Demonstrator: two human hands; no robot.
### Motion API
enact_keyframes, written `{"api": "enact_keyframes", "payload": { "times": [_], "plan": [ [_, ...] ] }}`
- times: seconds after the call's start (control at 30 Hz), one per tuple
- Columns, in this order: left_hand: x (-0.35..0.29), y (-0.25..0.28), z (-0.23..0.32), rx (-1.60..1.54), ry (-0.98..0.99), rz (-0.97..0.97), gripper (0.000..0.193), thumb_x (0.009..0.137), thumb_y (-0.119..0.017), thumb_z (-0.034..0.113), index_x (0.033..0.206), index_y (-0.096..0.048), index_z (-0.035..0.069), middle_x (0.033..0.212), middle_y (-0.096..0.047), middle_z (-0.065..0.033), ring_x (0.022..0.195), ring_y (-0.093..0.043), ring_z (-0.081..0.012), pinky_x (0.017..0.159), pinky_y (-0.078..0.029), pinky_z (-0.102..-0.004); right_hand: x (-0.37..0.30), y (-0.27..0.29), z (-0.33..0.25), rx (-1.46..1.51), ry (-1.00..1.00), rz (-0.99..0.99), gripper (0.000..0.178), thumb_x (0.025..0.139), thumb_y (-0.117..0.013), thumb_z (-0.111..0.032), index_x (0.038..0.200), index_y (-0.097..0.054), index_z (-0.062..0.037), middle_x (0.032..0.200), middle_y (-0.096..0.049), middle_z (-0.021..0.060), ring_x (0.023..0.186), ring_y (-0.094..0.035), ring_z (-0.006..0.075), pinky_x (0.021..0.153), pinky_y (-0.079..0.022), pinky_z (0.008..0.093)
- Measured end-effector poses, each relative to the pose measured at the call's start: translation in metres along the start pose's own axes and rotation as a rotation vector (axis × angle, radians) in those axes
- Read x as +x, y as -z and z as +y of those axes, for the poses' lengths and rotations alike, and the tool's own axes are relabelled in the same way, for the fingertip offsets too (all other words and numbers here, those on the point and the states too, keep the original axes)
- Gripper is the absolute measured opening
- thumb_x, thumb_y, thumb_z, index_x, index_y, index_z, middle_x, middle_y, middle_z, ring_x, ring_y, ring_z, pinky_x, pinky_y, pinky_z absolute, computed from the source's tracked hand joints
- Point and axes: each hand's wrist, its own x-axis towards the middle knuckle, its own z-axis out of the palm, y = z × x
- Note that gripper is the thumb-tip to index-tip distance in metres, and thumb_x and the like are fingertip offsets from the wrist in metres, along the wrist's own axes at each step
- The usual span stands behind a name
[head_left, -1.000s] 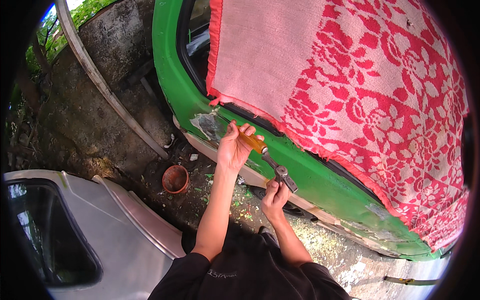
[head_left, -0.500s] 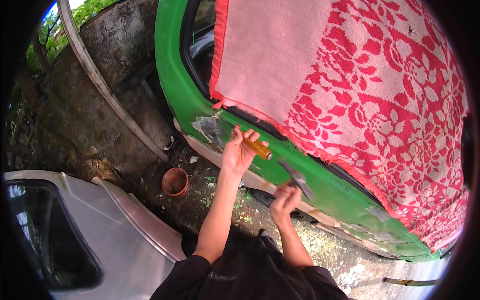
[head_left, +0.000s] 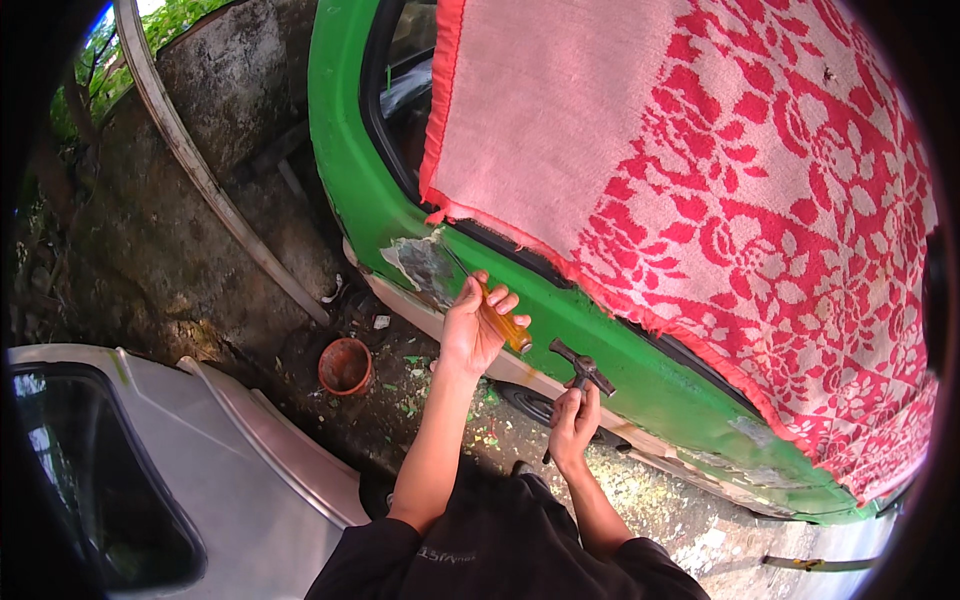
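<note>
My left hand (head_left: pixel 470 335) is closed round the amber handle of a screwdriver (head_left: pixel 507 326). Its thin shaft slants up and left to the edge of a grey, paint-stripped patch (head_left: pixel 418 262) on the green car body (head_left: pixel 345 165); whether the tip touches the metal is too small to tell. To the right and a little lower, my right hand (head_left: pixel 572 425) grips a hammer (head_left: pixel 582 367) by its handle. The hammer's head stands above my fist, apart from the screwdriver's butt end.
A pink and red flowered cloth (head_left: pixel 560 120) covers the car's windows. A silver car (head_left: pixel 260 450) stands at the lower left. On the littered ground is a terracotta pot (head_left: pixel 345 366). A long curved strip (head_left: pixel 200 165) leans by the stained wall (head_left: pixel 235 80).
The hammer has drawn slightly down and away from the screwdriver, and its head has turned. The screwdriver's handle has swung downward, so the tool stands steeper; my left hand is slightly lower.
</note>
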Motion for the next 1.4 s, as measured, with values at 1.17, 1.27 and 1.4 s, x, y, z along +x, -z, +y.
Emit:
{"api": "enact_keyframes", "payload": {
  "times": [1.17,1.27,1.4],
  "plan": [
    [0.004,-0.014,0.030,-0.165,0.105,0.017,0.024,0.095,-0.046,0.034,0.094,-0.054,0.011,0.070,-0.042,0.0006,0.071,-0.044,-0.0159,0.072,-0.039,-0.0359,0.011,0.002,-0.099,0.332,0.597,0.176,0.039,0.097,-0.043,-0.041,0.095,-0.036,-0.0030,0.061,-0.037,0.0019,0.046,-0.027,0.0074,0.041,-0.020,0.0223],
    [0.008,-0.014,0.026,-0.156,0.119,0.025,0.024,0.095,-0.045,0.034,0.095,-0.054,0.012,0.070,-0.042,0.0003,0.071,-0.044,-0.0159,0.072,-0.040,-0.0364,0.017,-0.010,-0.096,0.479,0.674,0.161,0.039,0.096,-0.044,-0.043,0.092,-0.036,-0.0050,0.060,-0.033,0.0010,0.046,-0.027,0.0092,0.042,-0.023,0.0247],
    [0.006,-0.013,0.017,-0.072,0.073,0.076,0.022,0.095,-0.046,0.031,0.095,-0.050,0.010,0.070,-0.040,0.0005,0.072,-0.042,-0.0155,0.071,-0.038,-0.0342,0.000,-0.029,-0.036,-0.231,0.301,-0.097,0.021,0.092,-0.050,-0.022,0.092,-0.055,-0.0008,0.060,-0.046,0.0046,0.046,-0.043,0.0133,0.045,-0.036,0.0293]
  ]
}}
